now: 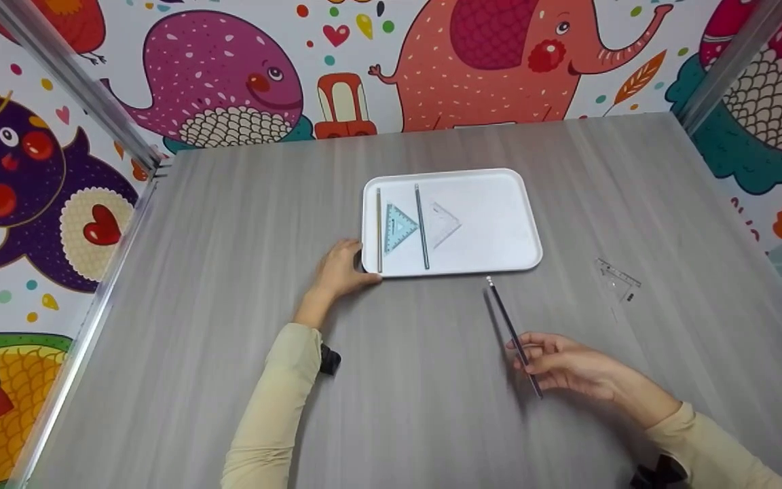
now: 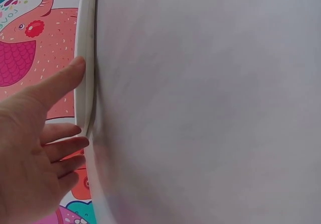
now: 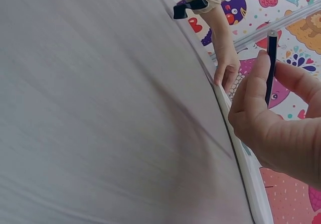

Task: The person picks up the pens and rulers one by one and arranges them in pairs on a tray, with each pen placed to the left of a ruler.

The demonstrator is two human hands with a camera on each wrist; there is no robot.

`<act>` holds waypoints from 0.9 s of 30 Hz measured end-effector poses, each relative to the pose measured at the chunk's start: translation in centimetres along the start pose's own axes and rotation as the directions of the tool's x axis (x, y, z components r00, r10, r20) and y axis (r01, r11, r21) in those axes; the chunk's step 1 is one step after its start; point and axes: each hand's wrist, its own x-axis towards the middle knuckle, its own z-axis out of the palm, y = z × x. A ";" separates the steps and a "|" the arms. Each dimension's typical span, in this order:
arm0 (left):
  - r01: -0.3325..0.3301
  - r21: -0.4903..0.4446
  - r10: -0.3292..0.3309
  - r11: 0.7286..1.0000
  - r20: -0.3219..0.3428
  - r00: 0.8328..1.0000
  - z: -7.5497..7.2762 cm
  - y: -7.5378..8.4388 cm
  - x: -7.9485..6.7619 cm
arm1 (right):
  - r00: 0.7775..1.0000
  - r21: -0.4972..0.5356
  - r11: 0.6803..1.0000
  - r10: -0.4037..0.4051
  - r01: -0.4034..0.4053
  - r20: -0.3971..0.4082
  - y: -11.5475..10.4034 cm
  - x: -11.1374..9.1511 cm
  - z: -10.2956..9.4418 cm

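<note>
My left hand (image 1: 341, 270) holds the near left corner of a white tray (image 1: 499, 265), thumb along the front edge and fingers at the left side. In the left wrist view, thumb and fingertips touch the tray's rim (image 2: 84, 101). On the tray lie a gold-toned pencil (image 1: 379, 231), a light blue set square (image 1: 399, 228), a dark greenish pencil (image 1: 422, 227) and a clear set square (image 1: 447, 224). My right hand (image 1: 564, 363) pinches a dark pencil (image 1: 504, 314) between thumb and fingers. It is raised above the table, in front of the tray, its white-tipped end pointing towards the tray.
Another clear set square (image 1: 618, 278) lies on the grey wooden table (image 1: 228, 224), right of the tray. Walls printed with cartoon animals (image 1: 228, 75) border the table at the back and sides, with metal posts (image 1: 72, 75) at the corners.
</note>
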 end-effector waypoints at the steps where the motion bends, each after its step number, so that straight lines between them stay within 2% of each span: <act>1: 0.005 0.000 -0.005 1.000 0.002 1.000 0.0 0.0 0.0 | 1.000 -0.006 1.000 -0.004 0.004 -0.005 -0.2 0.0 -0.1; 11: 0.020 0.008 -0.020 1.000 0.006 1.000 0.0 0.1 0.0 | 1.000 -0.031 0.999 -0.017 0.016 -0.022 -1.3 0.1 -0.9; 19: 0.027 0.007 -0.028 1.000 0.011 1.000 0.0 0.0 0.0 | 0.999 -0.035 0.999 -0.025 0.024 -0.025 -1.2 0.2 -0.9; 27: 0.010 0.007 -0.009 1.000 -0.013 1.000 0.1 0.0 -0.1 | 0.999 -0.044 0.999 -0.014 0.012 -0.044 -0.6 -0.2 -0.8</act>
